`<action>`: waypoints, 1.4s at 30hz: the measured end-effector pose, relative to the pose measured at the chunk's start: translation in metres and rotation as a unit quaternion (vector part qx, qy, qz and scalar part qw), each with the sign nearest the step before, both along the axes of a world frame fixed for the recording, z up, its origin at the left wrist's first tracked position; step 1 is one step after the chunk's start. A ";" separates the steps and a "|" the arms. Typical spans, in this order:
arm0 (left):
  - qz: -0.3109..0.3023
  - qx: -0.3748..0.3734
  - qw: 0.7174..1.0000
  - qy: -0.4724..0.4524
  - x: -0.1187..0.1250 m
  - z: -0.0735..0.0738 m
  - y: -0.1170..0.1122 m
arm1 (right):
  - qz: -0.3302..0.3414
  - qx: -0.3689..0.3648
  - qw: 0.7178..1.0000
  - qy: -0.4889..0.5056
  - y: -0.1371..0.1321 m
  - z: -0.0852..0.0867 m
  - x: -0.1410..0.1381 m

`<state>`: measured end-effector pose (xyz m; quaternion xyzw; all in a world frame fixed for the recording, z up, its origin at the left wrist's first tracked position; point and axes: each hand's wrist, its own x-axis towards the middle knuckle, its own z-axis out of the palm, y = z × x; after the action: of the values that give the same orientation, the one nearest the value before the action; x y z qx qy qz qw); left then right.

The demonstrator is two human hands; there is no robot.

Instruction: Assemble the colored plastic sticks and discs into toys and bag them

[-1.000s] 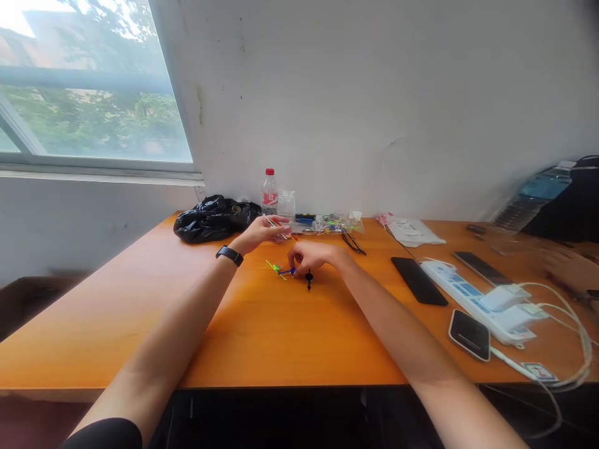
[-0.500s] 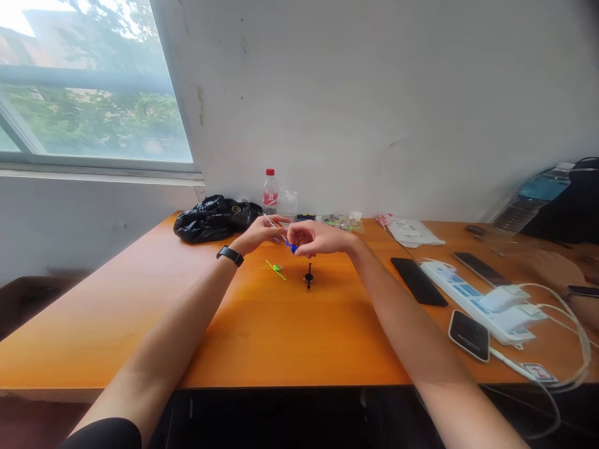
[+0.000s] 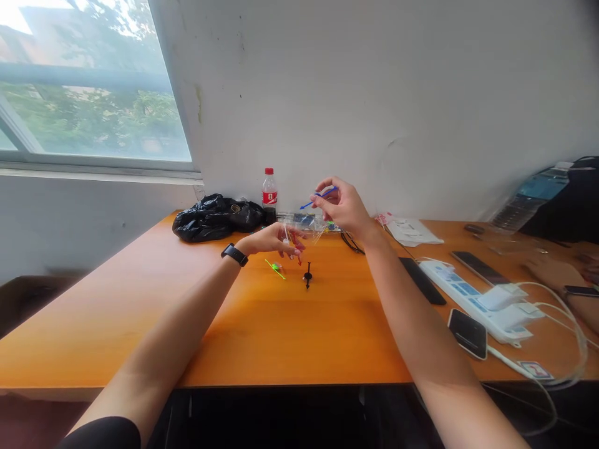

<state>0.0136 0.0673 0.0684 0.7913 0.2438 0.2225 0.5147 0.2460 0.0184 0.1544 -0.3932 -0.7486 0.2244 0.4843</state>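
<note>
My right hand (image 3: pixel 340 204) is raised over the back of the table, its fingers pinching a thin blue arrow-shaped plastic piece (image 3: pixel 306 204). Lower and to the left, my left hand (image 3: pixel 271 239) hangs over the wood with bent fingers. A small white piece (image 3: pixel 286 236) shows among them, and a small red piece (image 3: pixel 298 254) is at the fingertips; their full shapes are hidden. Below lie a bright green stick-like piece (image 3: pixel 276 269) with a rounded middle and a black arrow-shaped piece (image 3: pixel 307 275) with a round middle.
Behind the hands are a black plastic bag (image 3: pixel 218 218), a red-capped bottle (image 3: pixel 269 196) and a clear bag (image 3: pixel 304 221) of small parts. To the right lie a dark phone (image 3: pixel 421 280), a power strip (image 3: pixel 456 290) with cables and a white-edged device (image 3: pixel 468 333). Another person's arm (image 3: pixel 556 280) rests at far right.
My right hand has moved up and to the right with the blue piece, away from my left hand. My left hand has turned and come slightly lower, and red now shows at its fingertips.
</note>
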 end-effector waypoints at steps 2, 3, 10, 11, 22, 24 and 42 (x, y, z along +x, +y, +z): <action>-0.007 0.006 1.000 0.001 0.000 -0.001 0.001 | -0.031 0.022 0.999 -0.010 0.002 0.001 0.004; -0.010 0.007 1.000 0.001 0.000 -0.001 0.001 | -0.049 0.037 0.998 -0.020 0.003 0.002 0.006; -0.013 -0.006 1.000 -0.013 0.001 0.000 -0.001 | -0.096 0.077 0.987 -0.104 -0.002 0.007 0.010; -0.011 -0.005 1.000 -0.015 0.001 0.000 -0.001 | -0.093 0.077 0.986 -0.111 -0.003 0.007 0.009; -0.001 0.002 1.000 -0.025 0.002 0.001 -0.003 | -0.109 0.131 0.972 -0.165 -0.017 0.014 0.004; 0.005 0.005 1.000 -0.023 0.002 0.001 -0.003 | -0.084 0.121 0.976 -0.163 -0.019 0.015 0.005; -0.011 0.009 0.998 -0.061 0.005 0.007 -0.009 | -0.026 0.027 0.973 -0.226 -0.023 0.014 0.000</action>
<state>0.0185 0.0586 0.0759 0.7834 0.2014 0.2670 0.5239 0.2457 -0.0044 0.1680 -0.4398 -0.8340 0.0969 0.3187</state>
